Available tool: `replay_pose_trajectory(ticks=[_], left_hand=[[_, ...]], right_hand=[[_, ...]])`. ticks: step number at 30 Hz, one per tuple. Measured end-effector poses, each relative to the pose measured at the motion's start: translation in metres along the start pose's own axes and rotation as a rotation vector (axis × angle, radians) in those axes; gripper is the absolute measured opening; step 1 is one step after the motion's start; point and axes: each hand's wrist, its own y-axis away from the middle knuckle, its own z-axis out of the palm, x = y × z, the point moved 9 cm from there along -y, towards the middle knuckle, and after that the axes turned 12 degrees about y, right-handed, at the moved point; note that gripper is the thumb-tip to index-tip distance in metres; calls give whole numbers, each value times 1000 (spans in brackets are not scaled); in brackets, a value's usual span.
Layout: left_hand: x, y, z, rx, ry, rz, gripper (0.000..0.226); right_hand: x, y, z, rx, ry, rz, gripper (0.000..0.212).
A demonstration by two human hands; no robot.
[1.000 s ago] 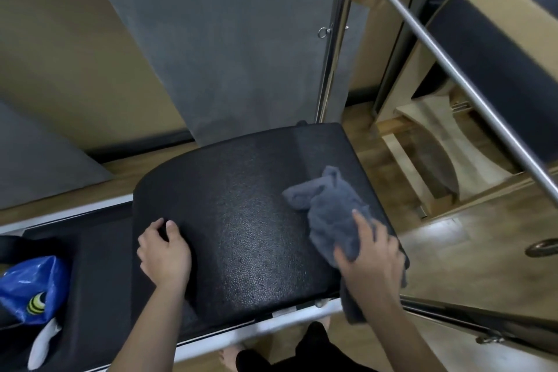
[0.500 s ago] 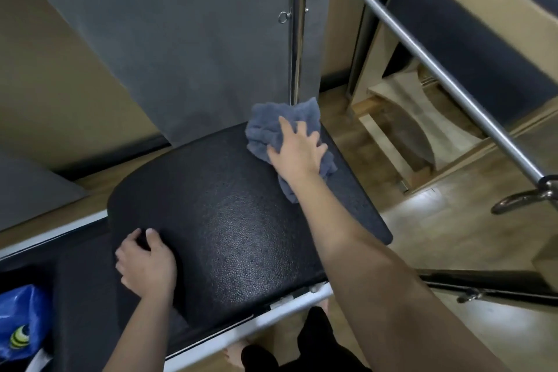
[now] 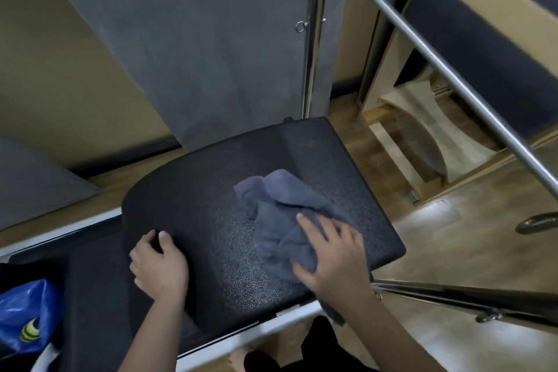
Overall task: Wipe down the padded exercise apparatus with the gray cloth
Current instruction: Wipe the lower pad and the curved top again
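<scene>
A black, curved padded apparatus (image 3: 196,190) with a pebbled surface fills the middle of the view. A crumpled gray cloth (image 3: 277,214) lies on its right half. My right hand (image 3: 329,260) presses flat on the cloth's near end, fingers spread over it. My left hand (image 3: 157,263) rests on the pad's left edge, fingers curled over the side. The pad sits on a black bed with a white metal frame (image 3: 247,338).
A blue plastic bag (image 3: 24,314) lies at the lower left on the bed. A chrome pole (image 3: 311,39) stands behind the pad, and a metal bar (image 3: 447,75) slants across the upper right. Wooden equipment (image 3: 407,130) stands on the wood floor to the right.
My right hand has pulled the cloth back from the pad's far edge toward me, to the near right part. My left hand has stayed on the left edge.
</scene>
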Motion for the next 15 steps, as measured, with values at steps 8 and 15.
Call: replay_pose_trajectory(ticks=[8, 15], left_hand=[[-1, 1, 2, -7, 17, 7, 42], [-6, -2, 4, -13, 30, -20, 42]], right_hand=[[4, -139, 27, -187, 29, 165, 78], [-112, -141, 28, -233, 136, -129, 73]])
